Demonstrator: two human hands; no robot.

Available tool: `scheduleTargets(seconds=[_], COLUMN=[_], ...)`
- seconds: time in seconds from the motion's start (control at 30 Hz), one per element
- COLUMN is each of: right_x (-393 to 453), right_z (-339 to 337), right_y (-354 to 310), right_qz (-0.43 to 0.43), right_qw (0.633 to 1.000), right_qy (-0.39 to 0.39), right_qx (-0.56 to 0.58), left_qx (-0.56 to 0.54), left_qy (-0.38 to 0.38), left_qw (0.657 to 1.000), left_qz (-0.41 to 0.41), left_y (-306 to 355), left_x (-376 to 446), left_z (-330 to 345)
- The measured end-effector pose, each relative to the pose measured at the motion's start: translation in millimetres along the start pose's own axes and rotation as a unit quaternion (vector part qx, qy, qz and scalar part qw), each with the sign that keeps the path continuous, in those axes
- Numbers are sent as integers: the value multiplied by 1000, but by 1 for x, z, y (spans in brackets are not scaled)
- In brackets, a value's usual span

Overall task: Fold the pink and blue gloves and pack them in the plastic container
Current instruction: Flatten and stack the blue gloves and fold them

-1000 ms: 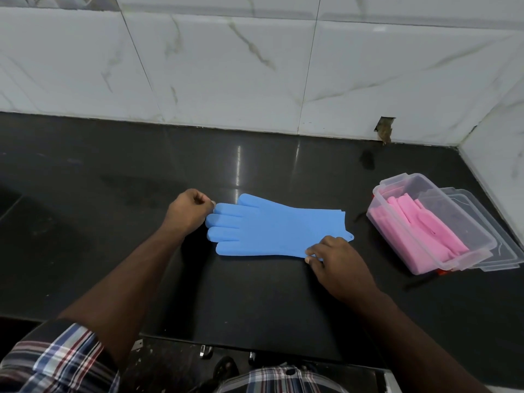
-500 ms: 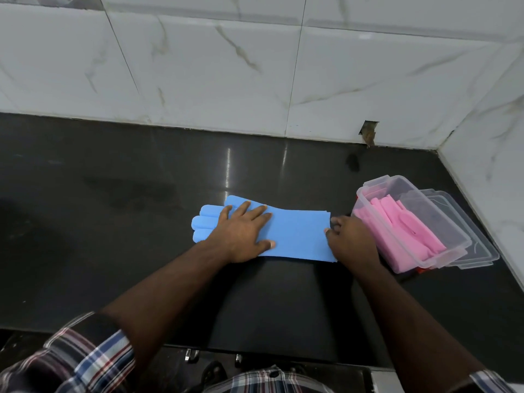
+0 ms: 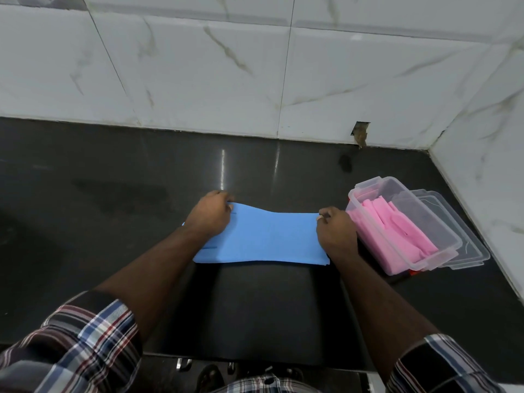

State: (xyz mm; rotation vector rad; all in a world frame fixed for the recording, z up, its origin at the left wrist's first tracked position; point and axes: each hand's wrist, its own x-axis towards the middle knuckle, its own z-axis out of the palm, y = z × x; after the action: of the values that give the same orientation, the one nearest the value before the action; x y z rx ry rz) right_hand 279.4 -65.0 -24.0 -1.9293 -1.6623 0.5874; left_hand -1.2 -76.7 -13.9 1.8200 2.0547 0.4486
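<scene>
- Right now, blue glove (image 3: 266, 239) lies flat on the black countertop (image 3: 113, 194), just left of the plastic container (image 3: 442, 222); reads as a wide blue sheet, its finger end hidden under the left hand.
- Left hand (image 3: 211, 217) sits on the glove's end farthest from the container, fingers curled and pinching the glove's far corner; knuckles up, fingertips mostly hidden.
- Right hand (image 3: 336, 232) is on the glove's end nearest the container, fingers bent and pinching the far corner of that edge; the hand is just beside the container wall, cannot tell if it touches.
- Glove's far edge dips between the two hands; near edge is straight on the counter.
- Pink gloves (image 3: 394, 231) are folded inside the container, lying lengthwise, filling most of it.
- Container is clear, open, angled, with latch tabs at both ends.
- Clear lid (image 3: 465, 245) lies partly under the container, sticking out on the side away from the glove.
- White marble-look wall tiles (image 3: 198, 66) run behind the container and on its far side.
- Plaid sleeves (image 3: 85, 341) show on both forearms, nearer the camera than the container.
</scene>
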Motion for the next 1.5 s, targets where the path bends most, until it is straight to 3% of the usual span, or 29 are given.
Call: scheduleTargets(seconds=[0.2,0.33,0.4,0.53,0.6,0.7,0.77,0.9,1.13,1.27,1.5], right_x=[2,7,11,16,17,15,11,9,7,6,2], right_z=[2,3,2,-2,-3,-8,-13,-21,-37,-45,-47], right_y=[-1,3,5,0,-2,-5,-8,-10,1,1,4], right_qz=[-20,-29,-39,-28,-28,-20,0,38,2,9,36], right_qw=[998,996,991,988,988,993,997,994,970,955,940], right_qy=[51,7,-32,-77,-75,-69,-72,-102,-243,-280,-341], right_qx=[-31,-80,-126,-134,-130,-93,-39,-1,29,93,-7], left_qx=[-54,-54,-3,95,117,168,193,212,237,248,245], left_qy=[41,47,64,125,72,-87,-126,-148,-181,-192,-196], left_qw=[998,997,998,978,972,969,962,956,944,939,939], left_qz=[-5,2,7,138,192,158,144,140,139,139,138], left_y=[-6,-6,-6,11,25,36,36,35,37,38,39], left_x=[1,0,-1,-13,-25,-40,-42,-42,-38,-36,-35], left_z=[-3,0,2,13,24,36,38,37,34,32,32])
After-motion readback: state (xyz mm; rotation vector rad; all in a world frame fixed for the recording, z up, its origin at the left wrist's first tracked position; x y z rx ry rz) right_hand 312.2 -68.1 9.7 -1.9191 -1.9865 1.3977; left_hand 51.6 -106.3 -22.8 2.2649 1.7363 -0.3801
